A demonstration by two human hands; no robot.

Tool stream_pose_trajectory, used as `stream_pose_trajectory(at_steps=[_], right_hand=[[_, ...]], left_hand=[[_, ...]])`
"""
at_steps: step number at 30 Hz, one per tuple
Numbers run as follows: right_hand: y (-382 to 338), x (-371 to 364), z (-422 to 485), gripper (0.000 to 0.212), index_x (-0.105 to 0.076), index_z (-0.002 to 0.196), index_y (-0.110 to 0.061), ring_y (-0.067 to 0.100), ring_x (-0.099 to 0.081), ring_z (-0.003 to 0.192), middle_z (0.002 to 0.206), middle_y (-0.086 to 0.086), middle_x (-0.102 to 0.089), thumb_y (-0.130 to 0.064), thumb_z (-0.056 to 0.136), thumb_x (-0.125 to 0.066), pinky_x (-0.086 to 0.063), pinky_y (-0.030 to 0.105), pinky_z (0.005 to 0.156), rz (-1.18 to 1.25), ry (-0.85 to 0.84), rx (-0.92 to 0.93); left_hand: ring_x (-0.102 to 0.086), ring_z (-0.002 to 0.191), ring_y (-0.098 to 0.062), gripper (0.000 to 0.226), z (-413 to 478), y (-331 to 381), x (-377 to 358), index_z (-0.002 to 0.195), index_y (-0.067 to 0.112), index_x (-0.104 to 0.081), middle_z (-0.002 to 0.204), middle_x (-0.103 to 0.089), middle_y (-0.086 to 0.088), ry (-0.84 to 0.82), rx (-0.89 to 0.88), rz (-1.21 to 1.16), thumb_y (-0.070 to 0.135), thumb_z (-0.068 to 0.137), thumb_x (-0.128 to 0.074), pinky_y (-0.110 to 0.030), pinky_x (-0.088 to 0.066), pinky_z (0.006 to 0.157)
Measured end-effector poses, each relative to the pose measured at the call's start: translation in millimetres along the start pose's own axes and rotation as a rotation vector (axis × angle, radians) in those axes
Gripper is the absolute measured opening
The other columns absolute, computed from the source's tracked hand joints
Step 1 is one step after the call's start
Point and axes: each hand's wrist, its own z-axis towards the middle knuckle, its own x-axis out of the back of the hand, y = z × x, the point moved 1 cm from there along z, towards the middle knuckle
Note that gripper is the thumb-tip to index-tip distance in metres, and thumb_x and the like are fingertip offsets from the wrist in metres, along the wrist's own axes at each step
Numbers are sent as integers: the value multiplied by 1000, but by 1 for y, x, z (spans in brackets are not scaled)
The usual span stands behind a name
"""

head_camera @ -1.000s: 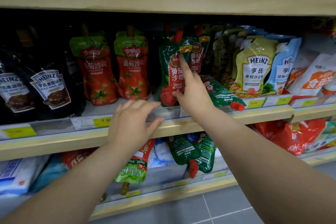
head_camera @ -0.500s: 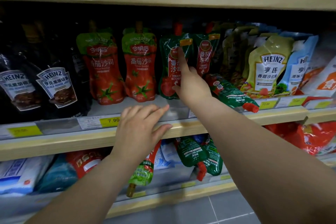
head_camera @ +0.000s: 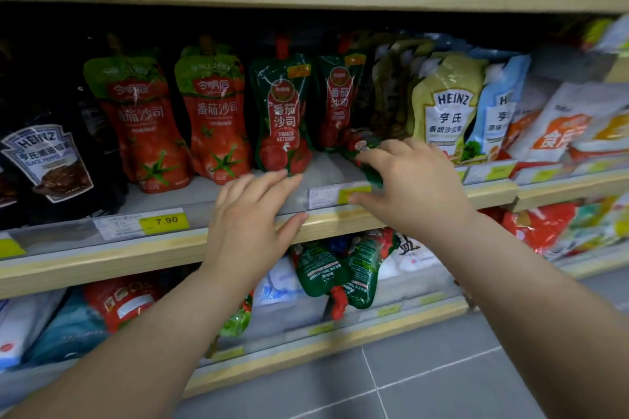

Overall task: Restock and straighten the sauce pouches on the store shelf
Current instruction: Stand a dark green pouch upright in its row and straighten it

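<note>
I see my right hand (head_camera: 412, 187) curled over a dark green ketchup pouch (head_camera: 366, 153) lying flat on the middle shelf (head_camera: 170, 248), fingers on it, though I cannot tell if the grip is closed. My left hand (head_camera: 248, 224) hangs spread and empty at the shelf edge, fingertips just below an upright green ketchup pouch (head_camera: 282, 116). Two red tomato pouches (head_camera: 211, 112) stand to its left

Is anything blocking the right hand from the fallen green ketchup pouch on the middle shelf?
Nothing visible does. The right hand is already on the fallen green pouch, fingers draped over it. The left hand rests apart on the shelf edge.
</note>
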Motion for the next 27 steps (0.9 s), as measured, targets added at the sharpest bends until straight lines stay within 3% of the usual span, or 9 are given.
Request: stream_pose_trajectory(at_steps=[3, 6, 9, 12, 18, 21, 24, 27], right_hand=[[14, -7, -8, 53, -51, 129, -22, 33, -48, 114, 125, 6, -56, -30, 80, -68, -45, 43, 90, 16, -106, 0], [24, -15, -13, 48, -63, 118, -17, 36, -56, 99, 106, 10, -66, 4, 75, -62, -53, 43, 72, 89, 18, 10], [33, -13, -13, 41, -73, 93, -16, 34, -63, 72, 77, 9, -70, 9, 61, -72, -52, 35, 48, 119, 184, 32], [36, 0, -11, 35, -74, 86, -15, 31, -63, 65, 70, 7, -69, 5, 57, -75, -47, 29, 44, 111, 334, 101], [36, 28, 0, 26, -73, 84, -12, 29, -59, 68, 75, 6, -65, -6, 69, -54, -30, 25, 50, 112, 467, 185], [34, 30, 7, 33, -71, 100, -9, 32, -59, 81, 90, 12, -65, -6, 78, -47, -42, 32, 53, 190, 577, 185], [34, 22, 2, 56, -50, 133, -12, 37, -52, 109, 123, 23, -53, 2, 80, -57, -49, 45, 85, 329, 699, 50], [37, 0, -7, 78, -25, 144, -22, 34, -42, 122, 138, 23, -38, -8, 81, -68, -43, 47, 98, 395, 616, -67]], left_hand=[[-50, 118, -22, 55, 14, 17, -5, 132, 28, -52, 131, -56, 4, -50, 35, -105, 47, 80, -61, -37, -32, 103], [-45, 125, -19, 61, 29, 35, -11, 137, 32, -44, 137, -52, 6, -101, 33, -203, 46, 81, -64, -34, -31, 106], [-42, 126, -15, 65, 42, 57, -16, 138, 34, -42, 137, -50, 8, -155, 79, -351, 36, 80, -71, -25, -29, 103], [-46, 119, -12, 64, 56, 75, -23, 135, 37, -45, 130, -52, 9, -168, 147, -477, 29, 78, -73, -24, -36, 98], [-57, 97, -1, 32, 76, 95, -25, 115, 32, -63, 100, -63, 20, -39, 216, -606, 22, 85, -67, -8, -42, 81], [-63, 86, -3, 21, 84, 94, -25, 106, 33, -67, 89, -68, 16, 34, 316, -678, 23, 89, -62, -18, -50, 76], [-63, 86, 1, 19, 89, 91, -24, 105, 32, -69, 93, -71, 14, 46, 358, -715, 24, 90, -61, -18, -49, 77], [-61, 85, 0, 20, 93, 89, -20, 108, 26, -69, 94, -70, 11, 66, 356, -687, 28, 90, -59, -19, -50, 76]])
